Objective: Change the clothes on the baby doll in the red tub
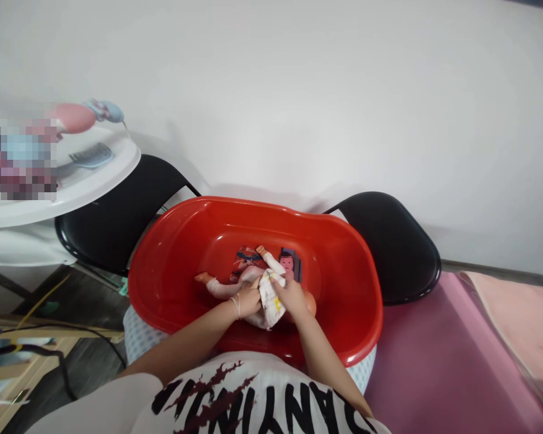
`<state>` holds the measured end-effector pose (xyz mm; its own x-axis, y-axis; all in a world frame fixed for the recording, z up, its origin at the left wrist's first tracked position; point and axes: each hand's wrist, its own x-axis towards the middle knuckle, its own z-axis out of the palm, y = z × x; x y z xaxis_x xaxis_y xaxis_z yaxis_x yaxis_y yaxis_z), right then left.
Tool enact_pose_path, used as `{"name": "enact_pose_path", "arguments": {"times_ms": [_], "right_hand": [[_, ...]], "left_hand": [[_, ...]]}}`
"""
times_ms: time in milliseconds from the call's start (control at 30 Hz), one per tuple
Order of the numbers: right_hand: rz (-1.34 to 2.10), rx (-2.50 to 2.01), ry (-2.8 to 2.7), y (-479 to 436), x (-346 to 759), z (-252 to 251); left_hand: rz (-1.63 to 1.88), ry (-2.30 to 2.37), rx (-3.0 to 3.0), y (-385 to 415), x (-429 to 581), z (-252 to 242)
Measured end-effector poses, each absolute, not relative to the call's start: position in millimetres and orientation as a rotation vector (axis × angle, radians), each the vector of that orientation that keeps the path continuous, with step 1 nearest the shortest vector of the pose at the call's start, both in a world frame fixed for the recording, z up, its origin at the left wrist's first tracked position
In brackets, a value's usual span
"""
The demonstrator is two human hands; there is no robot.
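A baby doll in pale clothing lies in the red tub, with its bare feet or hands toward the left and top and its round head at the right, partly hidden by my arm. A white cloth with yellow marks is bunched over the doll's middle. My left hand, with a thin band on the wrist, is closed on the cloth's left side. On its right side my right hand pinches the cloth's edge. Two picture cards, one on the left and one on the right, lie on the tub floor.
Black chairs stand left and right of the tub. A white round table at the left holds a blue comb and pink things. On the right are a pink surface and a peach towel.
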<state>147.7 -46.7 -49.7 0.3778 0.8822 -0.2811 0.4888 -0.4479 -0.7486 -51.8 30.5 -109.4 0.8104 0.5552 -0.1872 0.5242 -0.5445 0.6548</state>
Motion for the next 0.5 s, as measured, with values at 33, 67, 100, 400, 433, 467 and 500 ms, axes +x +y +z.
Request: {"name": "enact_pose_path", "arguments": {"times_ms": [33,67,100,400,433,467,500], "right_hand": [[0.938,-2.063,-1.15,-47.8,147.4,-53.3],[0.965,-2.039,-1.117,-48.6,147.2,-56.8],[0.994,-1.993,-1.076,-49.1,147.1,-60.3],[1.16,-1.547,-0.669,-53.2,136.8,-80.4],[1.148,-1.551,-0.662,-54.4,134.9,-81.8],[1.134,-1.562,-0.665,-55.4,133.2,-83.2],[1.119,-1.577,-0.674,-56.3,131.8,-84.4]], "left_hand": [[0.039,0.81,2.253,31.5,-52.9,-109.1],[0.017,0.821,2.252,32.5,-53.7,-108.9],[0.002,0.825,2.254,33.5,-54.1,-109.0],[0.129,0.849,2.265,40.5,-55.6,-124.4],[0.168,0.847,2.246,42.1,-56.7,-124.1],[0.209,0.838,2.229,43.8,-57.8,-122.7],[0.251,0.828,2.219,45.4,-58.7,-120.3]]}}
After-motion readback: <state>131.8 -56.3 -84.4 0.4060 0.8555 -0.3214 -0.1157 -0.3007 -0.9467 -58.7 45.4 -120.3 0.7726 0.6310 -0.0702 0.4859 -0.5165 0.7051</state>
